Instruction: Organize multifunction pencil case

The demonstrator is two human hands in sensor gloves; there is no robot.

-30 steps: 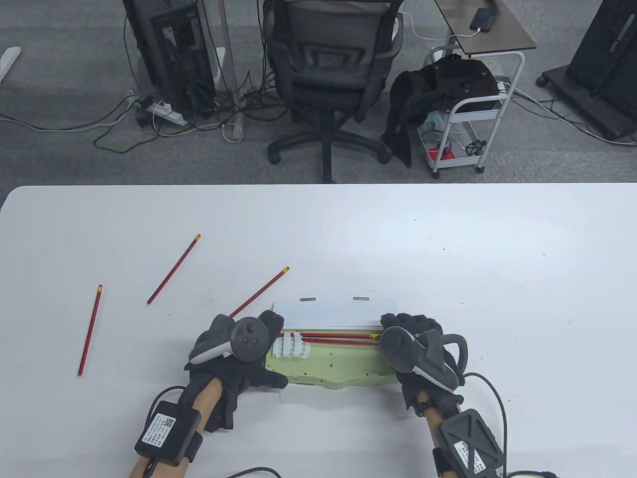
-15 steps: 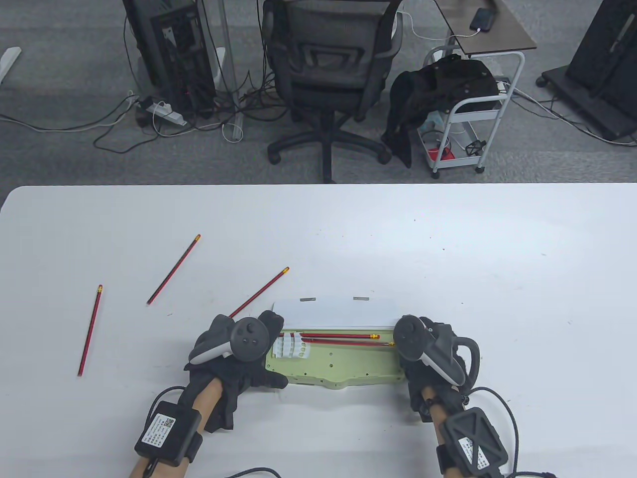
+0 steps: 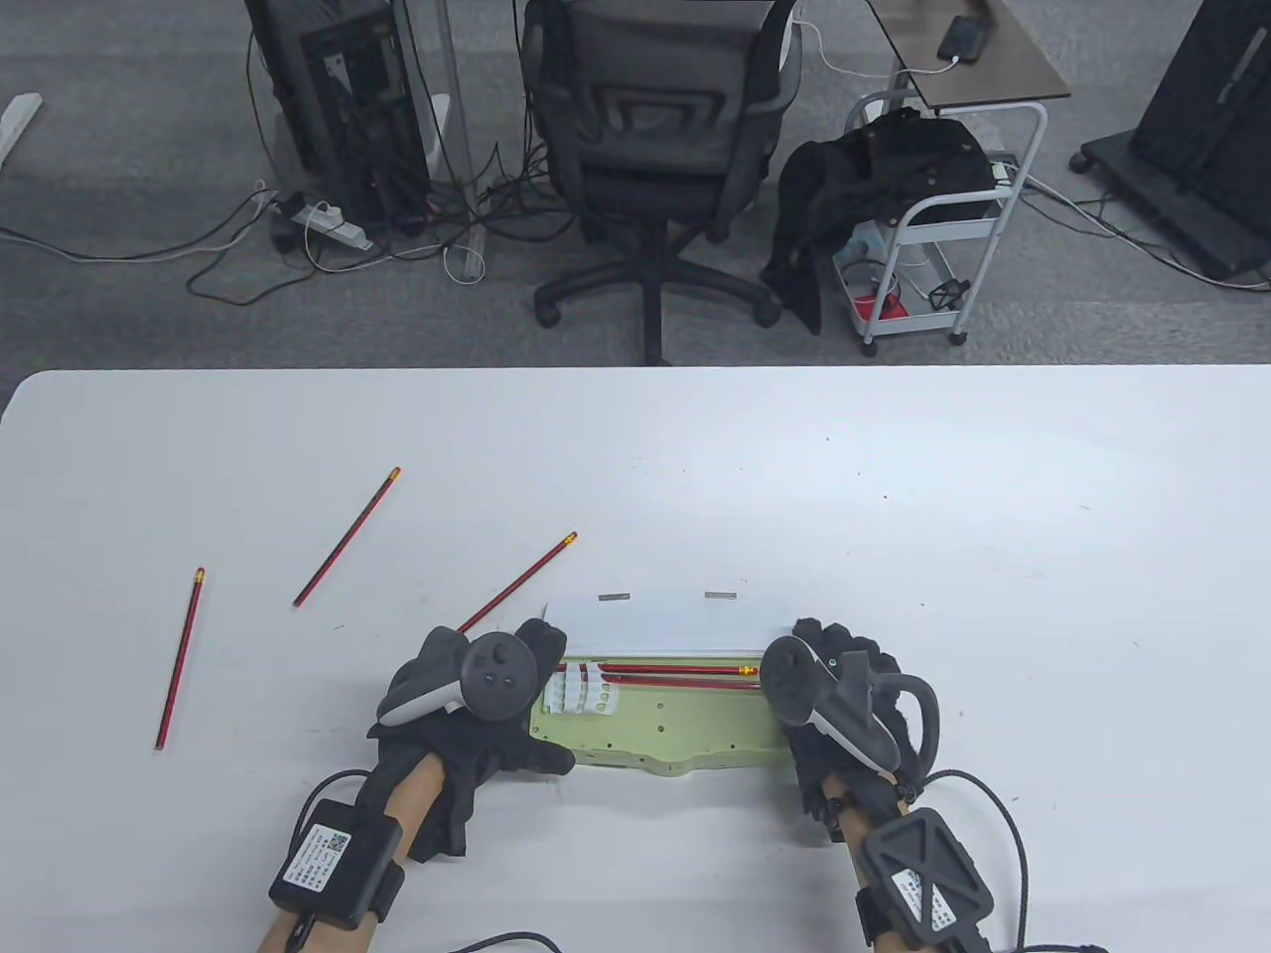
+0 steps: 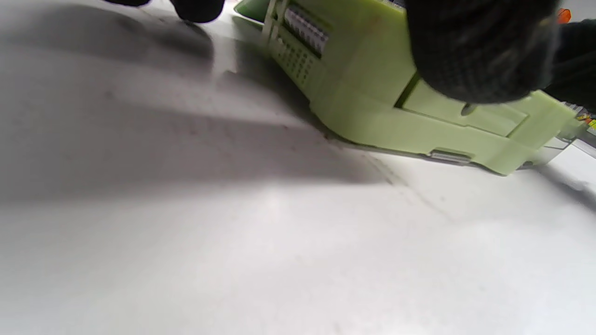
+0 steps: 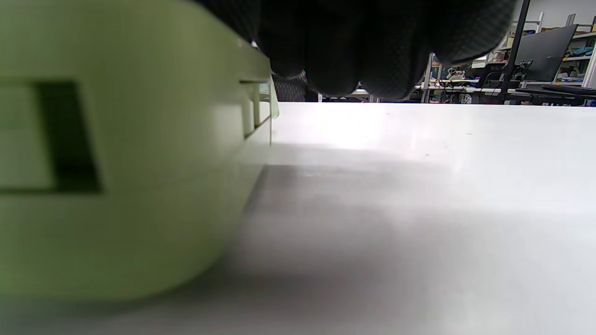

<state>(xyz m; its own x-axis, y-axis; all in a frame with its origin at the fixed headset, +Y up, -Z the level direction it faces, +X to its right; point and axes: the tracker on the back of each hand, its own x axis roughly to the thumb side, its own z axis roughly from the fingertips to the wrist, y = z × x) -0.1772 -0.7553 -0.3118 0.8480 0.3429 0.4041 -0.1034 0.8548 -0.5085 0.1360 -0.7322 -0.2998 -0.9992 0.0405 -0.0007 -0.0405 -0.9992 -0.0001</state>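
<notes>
I counted two pencils [image 3: 667, 674] inside the pencil case [image 3: 685, 730], three loose left of it, my left hand [image 3: 477, 710] and right hand [image 3: 839, 695] gripping its ends.

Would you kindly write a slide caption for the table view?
Both gloved hands, left and right, at the ends of the open green case; three pencils lie loose on the table.

My right hand [image 3: 844, 685] slid back left onto the pencil case's [image 3: 675, 730] right end, covering the pencil tips again.
</notes>
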